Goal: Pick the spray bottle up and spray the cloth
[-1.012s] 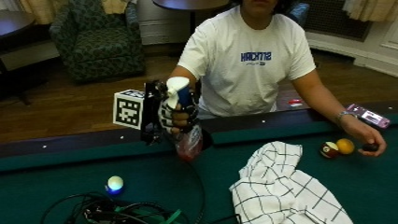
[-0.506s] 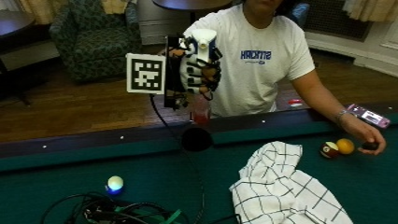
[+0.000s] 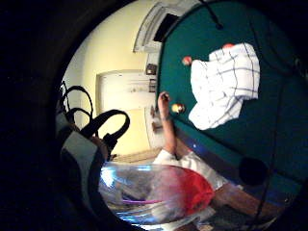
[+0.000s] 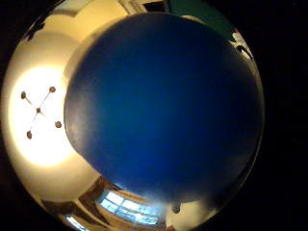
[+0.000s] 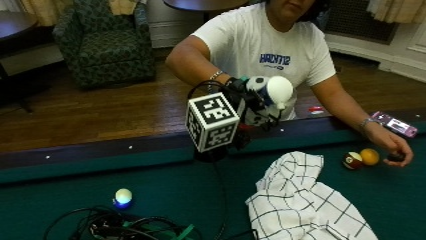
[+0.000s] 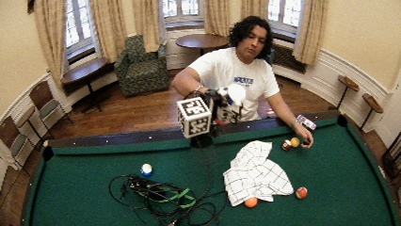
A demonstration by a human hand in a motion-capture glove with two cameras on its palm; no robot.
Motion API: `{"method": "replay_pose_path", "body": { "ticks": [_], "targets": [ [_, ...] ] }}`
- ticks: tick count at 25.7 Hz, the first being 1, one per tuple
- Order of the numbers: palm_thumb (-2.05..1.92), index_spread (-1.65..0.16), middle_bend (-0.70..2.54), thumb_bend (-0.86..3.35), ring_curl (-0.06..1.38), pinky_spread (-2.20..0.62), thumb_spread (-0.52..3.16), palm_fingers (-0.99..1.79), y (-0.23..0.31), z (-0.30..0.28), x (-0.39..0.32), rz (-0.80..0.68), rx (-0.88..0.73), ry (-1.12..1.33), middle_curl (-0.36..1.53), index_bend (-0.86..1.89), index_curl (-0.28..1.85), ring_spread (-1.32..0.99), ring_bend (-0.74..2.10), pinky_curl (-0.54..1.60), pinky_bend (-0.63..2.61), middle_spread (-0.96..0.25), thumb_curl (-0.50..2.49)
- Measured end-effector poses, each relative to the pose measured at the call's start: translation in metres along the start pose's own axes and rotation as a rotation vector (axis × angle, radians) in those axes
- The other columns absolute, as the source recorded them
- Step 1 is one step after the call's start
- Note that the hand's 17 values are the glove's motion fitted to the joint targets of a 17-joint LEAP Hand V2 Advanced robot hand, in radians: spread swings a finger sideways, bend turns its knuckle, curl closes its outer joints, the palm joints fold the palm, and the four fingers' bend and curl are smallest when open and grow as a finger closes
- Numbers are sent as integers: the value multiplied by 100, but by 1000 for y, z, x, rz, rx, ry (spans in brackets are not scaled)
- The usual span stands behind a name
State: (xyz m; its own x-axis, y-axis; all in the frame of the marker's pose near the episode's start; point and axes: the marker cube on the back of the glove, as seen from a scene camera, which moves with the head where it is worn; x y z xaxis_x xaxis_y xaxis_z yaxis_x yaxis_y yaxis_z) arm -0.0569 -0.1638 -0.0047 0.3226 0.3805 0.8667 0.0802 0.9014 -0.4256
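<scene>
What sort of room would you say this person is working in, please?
Probably a lounge or games room in a house or club: the work surface is a green pool table with balls on it, and an armchair and curtained windows stand behind.

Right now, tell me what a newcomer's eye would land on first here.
The gloved hand holds a spray bottle up above the pool table's near rail. On the green felt below lies a white checked cloth, with two balls beside the bare hand.
</scene>
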Motion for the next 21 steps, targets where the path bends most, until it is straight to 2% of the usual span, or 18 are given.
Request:
{"method": "replay_pose_path", "body": {
  "ticks": [6, 13, 21],
  "targets": [
    [94, -28, 61, -3, 46, -32, 28, 138, -29, 22, 62, 275, -88, 41, 53, 33, 49, -21, 71, 42, 47, -24, 72],
    [92, -28, 61, -4, 47, -32, 29, 137, -35, 49, 139, 643, -211, 49, 53, 32, 51, -21, 71, 42, 48, -24, 74],
    [91, -28, 60, -3, 47, -32, 30, 137, -20, 57, 213, 919, -276, 130, 53, 29, 53, -21, 71, 42, 48, -24, 75]
  ]
}}
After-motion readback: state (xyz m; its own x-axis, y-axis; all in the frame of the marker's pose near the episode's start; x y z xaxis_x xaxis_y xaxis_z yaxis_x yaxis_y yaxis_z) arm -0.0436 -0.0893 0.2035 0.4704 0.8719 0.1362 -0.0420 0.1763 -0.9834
